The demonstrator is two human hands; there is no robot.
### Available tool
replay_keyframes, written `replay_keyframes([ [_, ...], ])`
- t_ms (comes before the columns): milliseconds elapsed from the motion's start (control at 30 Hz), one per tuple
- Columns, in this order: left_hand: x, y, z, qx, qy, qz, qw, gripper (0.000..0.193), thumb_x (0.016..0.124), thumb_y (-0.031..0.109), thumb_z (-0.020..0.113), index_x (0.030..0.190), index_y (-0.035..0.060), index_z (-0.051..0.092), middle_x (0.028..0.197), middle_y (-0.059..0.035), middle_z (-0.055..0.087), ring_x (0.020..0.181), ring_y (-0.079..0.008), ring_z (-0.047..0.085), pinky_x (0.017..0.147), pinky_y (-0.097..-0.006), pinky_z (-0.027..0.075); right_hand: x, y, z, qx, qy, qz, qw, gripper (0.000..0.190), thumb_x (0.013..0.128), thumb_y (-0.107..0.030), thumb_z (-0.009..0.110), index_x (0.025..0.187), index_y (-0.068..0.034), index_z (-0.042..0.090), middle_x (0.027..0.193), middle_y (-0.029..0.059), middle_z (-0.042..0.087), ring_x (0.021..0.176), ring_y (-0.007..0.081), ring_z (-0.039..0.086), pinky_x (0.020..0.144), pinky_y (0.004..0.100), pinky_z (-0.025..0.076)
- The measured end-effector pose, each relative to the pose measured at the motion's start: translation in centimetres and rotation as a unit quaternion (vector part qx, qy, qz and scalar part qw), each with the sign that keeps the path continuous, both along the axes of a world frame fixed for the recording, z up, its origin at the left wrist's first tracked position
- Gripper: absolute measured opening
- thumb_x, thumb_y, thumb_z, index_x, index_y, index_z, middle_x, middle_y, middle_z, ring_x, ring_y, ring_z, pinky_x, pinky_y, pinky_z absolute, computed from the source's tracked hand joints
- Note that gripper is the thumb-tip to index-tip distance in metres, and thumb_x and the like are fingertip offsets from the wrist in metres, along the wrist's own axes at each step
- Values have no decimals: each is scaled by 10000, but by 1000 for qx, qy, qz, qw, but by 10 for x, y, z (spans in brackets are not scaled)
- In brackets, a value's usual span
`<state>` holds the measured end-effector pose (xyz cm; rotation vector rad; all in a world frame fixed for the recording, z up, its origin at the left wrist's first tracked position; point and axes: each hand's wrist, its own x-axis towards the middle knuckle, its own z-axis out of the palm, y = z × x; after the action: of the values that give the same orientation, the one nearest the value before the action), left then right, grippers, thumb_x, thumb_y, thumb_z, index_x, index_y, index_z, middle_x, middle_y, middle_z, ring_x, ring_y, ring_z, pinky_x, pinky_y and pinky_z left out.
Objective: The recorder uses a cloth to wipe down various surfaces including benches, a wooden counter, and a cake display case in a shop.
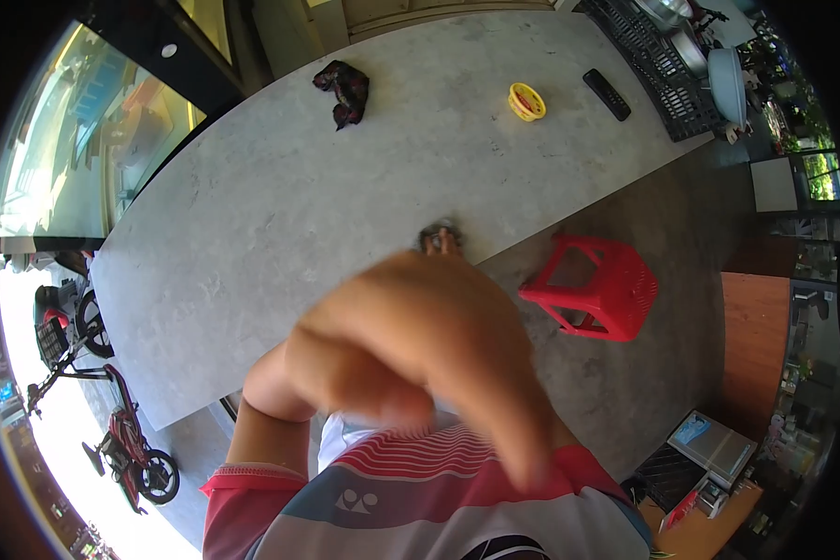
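Observation:
My left hand (427,336), large and blurred, is raised close to the camera in front of my chest. Its thumb and a finger point down and stand apart, and nothing shows between them. Past it, the fingertips of my right hand (442,242) rest at a small dark round object (439,227) on the grey table (252,210); the rest of that hand is hidden, so its grip is unclear. A crumpled dark patterned cloth (348,92), a yellow plastic tub (527,102) and a black remote control (607,94) lie farther back on the table.
A black plastic crate (661,66) with metal pans and a pale blue basin (726,87) stands at the table's back right. A red plastic stool (602,287) is on the floor beside the table's right edge. Bicycles (129,448) stand at the left, and a glass case (98,133) at the upper left.

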<state>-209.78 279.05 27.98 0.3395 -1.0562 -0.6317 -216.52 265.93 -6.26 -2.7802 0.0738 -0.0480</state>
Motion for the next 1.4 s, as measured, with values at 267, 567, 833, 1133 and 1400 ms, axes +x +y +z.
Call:
replay_keyframes([
  [267,-14,73,-244,702,-451,240,496,627,852,424,470,1349,84,296,1341,-171,289,1259,-328,257,1013,-489,215,37,-104,22,-28,27,-194,980,714,802,-336,599,1339,13,282,1407,277,174,1303,387,211,1065,436,217],
  [567,-39,107,-310,775,-482,96,397,781,832,608,363,1417,123,178,1472,-182,48,1357,-364,-1,1053,-564,-15,46,-174,13,28,22,-35,999,771,765,-304,645,1359,-11,252,1413,260,183,1299,384,229,1067,427,218],
  [833,-35,12,-291,846,-276,322,322,811,690,265,700,1370,166,271,1427,-147,194,1316,-340,171,1058,-562,97,100,-384,12,-52,-53,-361,930,701,811,-328,582,1334,35,287,1384,297,216,1297,396,216,1062,432,211],
  [1133,15,-129,-329,844,198,468,170,1134,582,477,762,1427,241,44,1477,-143,-63,1356,-343,-74,1027,-613,27,86,-361,15,41,21,229,972,739,723,-302,667,1327,-29,339,1407,243,223,1295,369,258,1062,427,233],
  [1400,-12,-112,-336,907,183,333,184,1363,471,586,785,1406,219,-138,1453,-137,-212,1340,-334,-179,1016,-618,-3,131,-552,14,-75,3,-147,986,713,796,-290,611,1329,40,272,1383,297,203,1279,425,233,1055,450,232],
])
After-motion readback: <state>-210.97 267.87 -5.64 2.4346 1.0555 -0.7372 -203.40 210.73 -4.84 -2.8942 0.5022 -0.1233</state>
